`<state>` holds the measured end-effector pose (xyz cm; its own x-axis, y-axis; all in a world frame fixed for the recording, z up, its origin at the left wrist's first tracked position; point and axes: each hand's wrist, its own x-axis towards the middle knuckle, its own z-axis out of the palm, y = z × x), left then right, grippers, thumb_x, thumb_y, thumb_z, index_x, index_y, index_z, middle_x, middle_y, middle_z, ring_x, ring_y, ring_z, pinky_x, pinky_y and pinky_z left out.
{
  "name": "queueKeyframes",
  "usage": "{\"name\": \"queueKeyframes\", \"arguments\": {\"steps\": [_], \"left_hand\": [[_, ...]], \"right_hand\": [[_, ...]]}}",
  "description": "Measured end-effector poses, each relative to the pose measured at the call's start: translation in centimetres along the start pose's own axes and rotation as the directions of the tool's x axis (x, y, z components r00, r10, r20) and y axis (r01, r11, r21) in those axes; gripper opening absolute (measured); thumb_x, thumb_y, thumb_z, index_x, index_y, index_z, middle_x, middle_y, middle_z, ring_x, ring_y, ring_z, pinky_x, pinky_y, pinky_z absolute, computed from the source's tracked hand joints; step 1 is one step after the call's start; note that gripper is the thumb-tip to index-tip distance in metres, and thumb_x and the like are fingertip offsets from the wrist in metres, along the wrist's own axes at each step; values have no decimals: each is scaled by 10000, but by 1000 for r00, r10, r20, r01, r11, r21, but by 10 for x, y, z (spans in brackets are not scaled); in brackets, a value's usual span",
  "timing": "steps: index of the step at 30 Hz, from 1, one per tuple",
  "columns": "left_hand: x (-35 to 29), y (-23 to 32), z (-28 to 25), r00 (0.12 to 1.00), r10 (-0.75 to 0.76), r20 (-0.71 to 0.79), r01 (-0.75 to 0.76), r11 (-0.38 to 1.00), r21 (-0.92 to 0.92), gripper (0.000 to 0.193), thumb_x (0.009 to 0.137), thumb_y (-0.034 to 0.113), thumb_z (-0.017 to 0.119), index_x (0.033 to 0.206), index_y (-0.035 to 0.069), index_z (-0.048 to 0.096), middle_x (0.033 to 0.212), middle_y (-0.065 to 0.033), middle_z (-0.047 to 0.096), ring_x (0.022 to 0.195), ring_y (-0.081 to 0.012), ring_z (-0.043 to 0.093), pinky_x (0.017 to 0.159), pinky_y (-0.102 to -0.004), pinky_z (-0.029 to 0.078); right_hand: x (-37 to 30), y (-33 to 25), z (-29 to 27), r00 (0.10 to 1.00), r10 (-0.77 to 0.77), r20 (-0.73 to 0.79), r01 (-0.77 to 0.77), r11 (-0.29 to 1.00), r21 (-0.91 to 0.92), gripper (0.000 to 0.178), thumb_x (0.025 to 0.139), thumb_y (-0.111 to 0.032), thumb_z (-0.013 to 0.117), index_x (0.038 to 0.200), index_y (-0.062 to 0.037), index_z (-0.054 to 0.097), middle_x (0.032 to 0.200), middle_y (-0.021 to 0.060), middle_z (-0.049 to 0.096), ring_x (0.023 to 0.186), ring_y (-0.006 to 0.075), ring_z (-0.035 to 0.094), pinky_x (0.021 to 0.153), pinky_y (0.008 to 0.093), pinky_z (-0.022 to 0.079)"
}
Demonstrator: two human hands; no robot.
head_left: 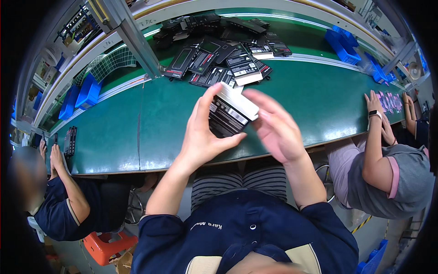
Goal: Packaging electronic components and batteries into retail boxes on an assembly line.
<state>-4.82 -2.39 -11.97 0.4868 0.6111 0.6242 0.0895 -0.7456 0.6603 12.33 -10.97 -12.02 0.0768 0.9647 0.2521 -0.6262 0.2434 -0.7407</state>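
Held in front of me over the table is a small black carton (pixel 226 118) with white print and a white end flap that points away from me. My left hand (pixel 200 130) grips it, thumb along the near edge and fingers on the far left side. By the white end, my right hand (pixel 279 128) has its fingers apart and slightly blurred. Its thumb is close to the carton's right corner; whether it touches I cannot tell. Just beyond lies a loose pile of similar black cartons (pixel 240 64), some with white ends showing.
The green table (pixel 182 102) runs left to right, with a metal frame post (pixel 134 43) behind it. Blue bins (pixel 342 45) stand at the far right and more blue bins (pixel 89 93) at the left. A person (pixel 392 178) works at right over small pink items, another person (pixel 68 196) at left beside stacked black cartons (pixel 70 141).
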Motion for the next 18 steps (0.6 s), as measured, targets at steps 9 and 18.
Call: {"name": "queueKeyframes", "arguments": {"steps": [9, 18], "left_hand": [[2, 6, 4, 894, -407, -186, 106, 596, -796, 185, 988, -6, 589, 1086, 70, 452, 1157, -136, 629, 932, -104, 573, 880, -239, 465], [0, -4, 15, 904, -275, -326, -28, 724, -689, 147, 966, -12, 622, 1038, 56, 514, 1128, -160, 654, 1013, -147, 614, 900, -270, 473]], "right_hand": [[26, 50, 25, 854, -513, 91, 446, 630, -636, 130, 967, -24, 612, 1078, 0, 676, 1122, 84, 617, 971, 150, 607, 880, 260, 480], [33, 47, 30, 925, -353, -143, 324, 926, -192, 101, 1005, -39, 569, 1049, -35, 477, 1120, 139, 613, 1002, 124, 586, 914, 262, 466]]}}
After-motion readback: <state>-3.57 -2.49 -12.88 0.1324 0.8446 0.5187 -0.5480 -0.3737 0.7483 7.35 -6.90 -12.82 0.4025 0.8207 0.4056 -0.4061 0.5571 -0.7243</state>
